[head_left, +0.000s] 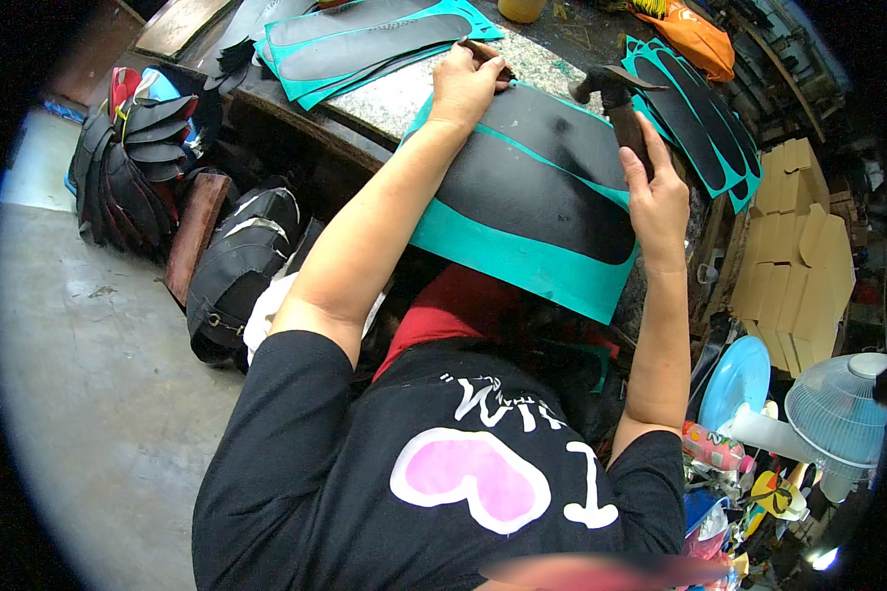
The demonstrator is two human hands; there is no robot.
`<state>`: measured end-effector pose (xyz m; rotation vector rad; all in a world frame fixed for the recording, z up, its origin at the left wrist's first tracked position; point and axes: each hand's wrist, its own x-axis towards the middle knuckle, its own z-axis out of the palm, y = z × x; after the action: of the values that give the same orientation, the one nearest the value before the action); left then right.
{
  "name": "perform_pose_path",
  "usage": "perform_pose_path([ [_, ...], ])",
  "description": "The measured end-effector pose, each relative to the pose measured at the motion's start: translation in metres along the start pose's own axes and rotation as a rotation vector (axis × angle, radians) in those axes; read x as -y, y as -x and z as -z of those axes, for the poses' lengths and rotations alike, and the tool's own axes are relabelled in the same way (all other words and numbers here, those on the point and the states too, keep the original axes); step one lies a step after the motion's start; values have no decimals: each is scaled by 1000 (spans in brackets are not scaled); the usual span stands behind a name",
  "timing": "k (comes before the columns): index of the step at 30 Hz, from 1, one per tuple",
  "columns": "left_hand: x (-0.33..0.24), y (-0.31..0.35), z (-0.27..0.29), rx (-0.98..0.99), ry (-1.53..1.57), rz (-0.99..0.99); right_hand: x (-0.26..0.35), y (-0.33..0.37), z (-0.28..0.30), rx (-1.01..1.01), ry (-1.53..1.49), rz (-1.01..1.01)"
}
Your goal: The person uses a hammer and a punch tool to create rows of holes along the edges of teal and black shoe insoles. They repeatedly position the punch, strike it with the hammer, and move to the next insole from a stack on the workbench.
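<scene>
Hammer gripped in right hand fingers, left hand fingers pinching punch, teal sheet beneath

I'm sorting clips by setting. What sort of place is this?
Probably a small shoemaking or leather-craft workshop. The right hand holds a hammer over a teal sheet with black sole-shaped pieces, and more cut black pieces are stacked by the bench.

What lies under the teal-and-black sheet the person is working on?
The teal-and-black sheet rests on a speckled stone bench top, bare beyond its upper left edge. The left hand presses its far edge; the right hand holds a hammer. Whatever lies directly beneath is covered.
</scene>
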<state>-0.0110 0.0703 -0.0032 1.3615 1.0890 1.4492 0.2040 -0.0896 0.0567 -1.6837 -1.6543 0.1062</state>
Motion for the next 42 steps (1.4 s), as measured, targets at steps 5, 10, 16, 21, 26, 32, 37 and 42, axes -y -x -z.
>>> perform_pose_path([
  [5, 10, -3, -1, 65, -188, -82, 4, -6, 10, 5, -6, -67],
  [10, -1, 0, -3, 60, -496, -294, 37, -10, 36, -146, -308, 134],
  [16, -14, 13, -22, 171, -835, -630, 39, -14, 8, -223, -68, 431],
  [21, -6, 3, -12, 29, -151, -18, 1, 4, 6, -34, -9, 9],
  [26, 10, -6, -11, 143, -236, -98, 9, -4, 34, -117, -158, 2],
  [32, 2, 5, -23, 95, -584, -438, 41, -5, 40, -275, -360, 229],
  [37, -6, 16, -33, 231, -865, -729, 17, 0, 10, 3, -29, -2],
  [42, 5, 1, -24, 81, -93, -44, 0, 4, 36, -92, -24, -29],
])
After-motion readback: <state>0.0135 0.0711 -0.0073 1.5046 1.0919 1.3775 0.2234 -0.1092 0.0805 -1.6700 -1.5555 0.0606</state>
